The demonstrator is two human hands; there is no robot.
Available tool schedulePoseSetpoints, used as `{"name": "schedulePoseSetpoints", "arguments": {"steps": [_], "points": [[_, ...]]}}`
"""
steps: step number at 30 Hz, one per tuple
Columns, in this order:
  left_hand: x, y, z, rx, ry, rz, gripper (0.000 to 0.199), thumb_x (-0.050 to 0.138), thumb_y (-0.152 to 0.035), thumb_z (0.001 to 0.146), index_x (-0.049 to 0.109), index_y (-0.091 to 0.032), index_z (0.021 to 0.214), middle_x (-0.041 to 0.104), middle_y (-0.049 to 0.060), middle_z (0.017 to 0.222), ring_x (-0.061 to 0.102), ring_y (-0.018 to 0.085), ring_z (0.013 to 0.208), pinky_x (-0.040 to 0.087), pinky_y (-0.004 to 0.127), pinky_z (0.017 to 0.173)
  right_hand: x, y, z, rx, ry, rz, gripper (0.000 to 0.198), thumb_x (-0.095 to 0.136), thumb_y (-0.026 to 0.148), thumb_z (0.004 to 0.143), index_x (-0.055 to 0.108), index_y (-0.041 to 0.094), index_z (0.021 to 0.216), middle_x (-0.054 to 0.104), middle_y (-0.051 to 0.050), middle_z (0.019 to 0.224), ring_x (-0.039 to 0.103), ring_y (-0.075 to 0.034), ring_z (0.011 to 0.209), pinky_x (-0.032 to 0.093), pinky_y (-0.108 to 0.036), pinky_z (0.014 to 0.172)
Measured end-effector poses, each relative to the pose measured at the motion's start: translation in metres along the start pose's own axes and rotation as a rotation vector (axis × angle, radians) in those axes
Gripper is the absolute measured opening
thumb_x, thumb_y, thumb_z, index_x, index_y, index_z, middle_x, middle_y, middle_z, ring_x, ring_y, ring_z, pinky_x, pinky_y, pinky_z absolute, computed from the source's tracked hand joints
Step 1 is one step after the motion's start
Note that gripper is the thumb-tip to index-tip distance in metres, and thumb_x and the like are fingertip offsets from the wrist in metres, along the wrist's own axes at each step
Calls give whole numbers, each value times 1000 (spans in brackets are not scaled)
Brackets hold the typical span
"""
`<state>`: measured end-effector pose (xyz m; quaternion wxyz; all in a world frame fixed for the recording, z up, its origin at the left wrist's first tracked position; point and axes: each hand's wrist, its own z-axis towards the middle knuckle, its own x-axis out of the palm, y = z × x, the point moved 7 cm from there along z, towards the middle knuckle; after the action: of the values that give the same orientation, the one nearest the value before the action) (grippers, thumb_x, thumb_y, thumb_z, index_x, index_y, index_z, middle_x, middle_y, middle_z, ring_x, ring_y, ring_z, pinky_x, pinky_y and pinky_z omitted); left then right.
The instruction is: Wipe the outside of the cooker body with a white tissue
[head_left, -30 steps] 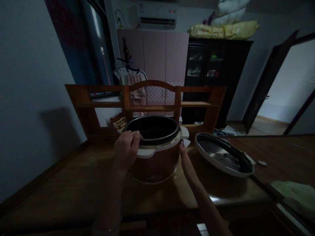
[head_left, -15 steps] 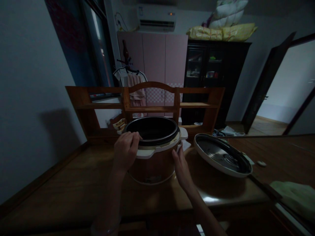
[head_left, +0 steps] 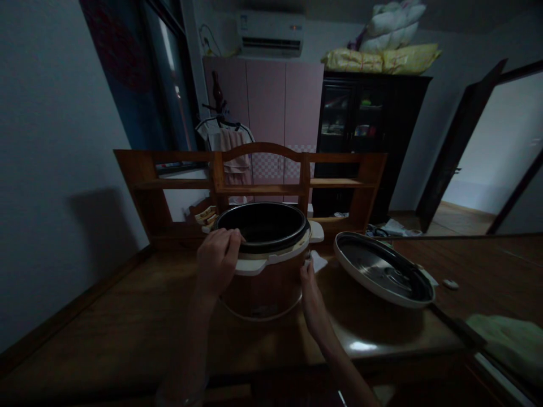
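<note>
A large electric pressure cooker (head_left: 263, 291) with a brown body and cream rim stands lidless on the wooden desk. Its dark inner pot (head_left: 271, 220) sits inside, and I cannot make out anything in it. My left hand (head_left: 218, 254) is closed over the cooker's near-left rim, thumb along the edge. Low at the cooker's right side, my right hand (head_left: 311, 288) has its fingers pressed together on a white cloth (head_left: 318, 262), which sticks out beyond the fingertips; it could be paper. The cooker's lid (head_left: 384, 271) lies to the right, its metal inner face upward.
Behind the cooker runs a low wooden shelf rack (head_left: 261, 188). A small white object (head_left: 450, 284) lies right of the lid, and a pale green cloth (head_left: 509, 342) is at the lower right. The wall (head_left: 51, 186) bounds the left side.
My right hand has shifted slightly down along the cooker's side, its fingers drawn closer together, and the white cloth has moved down with it. My left hand stays on the rim.
</note>
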<state>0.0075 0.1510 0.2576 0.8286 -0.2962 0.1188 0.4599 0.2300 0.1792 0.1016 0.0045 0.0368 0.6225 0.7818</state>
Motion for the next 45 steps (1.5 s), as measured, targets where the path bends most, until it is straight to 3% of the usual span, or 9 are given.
{"name": "schedulePoseSetpoints", "arguments": {"steps": [8,14,21,25,31,35,45], "points": [[-1,-1,0,-1,8,4,41,33,-38,98,63,-22,75,65,3,79,59,19,84,41,34,83,2,36,5,-191,-21,-54,76,43,59,96,8,27,156,9,2,164,6,-17,151,7,-43,123],[-1,-3,0,1,18,-1,41,33,-38,99,62,-22,75,63,3,78,59,19,84,41,34,82,-9,22,24,-160,-61,185,67,42,56,97,25,25,154,18,3,162,12,-16,151,7,-41,123],[0,-2,0,1,13,6,42,32,-39,99,62,-22,75,62,3,76,58,19,83,41,33,82,-17,12,59,-138,-93,242,73,44,64,91,38,21,149,37,-1,155,26,-22,148,16,-45,122],[-1,-1,0,-3,1,-3,40,34,-38,98,63,-22,75,64,3,79,59,19,84,41,33,83,-19,6,72,-122,-121,248,73,45,67,90,42,21,147,43,-2,151,28,-23,147,15,-45,122],[-1,-1,0,-6,8,0,40,34,-37,98,63,-22,75,64,3,78,59,19,84,41,34,82,-15,11,65,-122,-141,237,69,42,65,92,44,21,146,42,-1,152,30,-23,146,15,-43,122],[-1,-1,0,-2,1,-5,41,34,-38,99,63,-22,75,64,3,79,59,19,84,41,34,83,-13,17,56,-132,-149,217,67,41,65,93,44,25,146,40,3,153,23,-22,149,14,-43,122],[0,0,1,-4,1,2,42,33,-41,98,62,-22,73,65,3,78,60,19,85,42,34,83,-8,15,30,-127,-166,202,64,42,55,96,32,26,152,24,5,160,15,-18,151,10,-42,123]]}}
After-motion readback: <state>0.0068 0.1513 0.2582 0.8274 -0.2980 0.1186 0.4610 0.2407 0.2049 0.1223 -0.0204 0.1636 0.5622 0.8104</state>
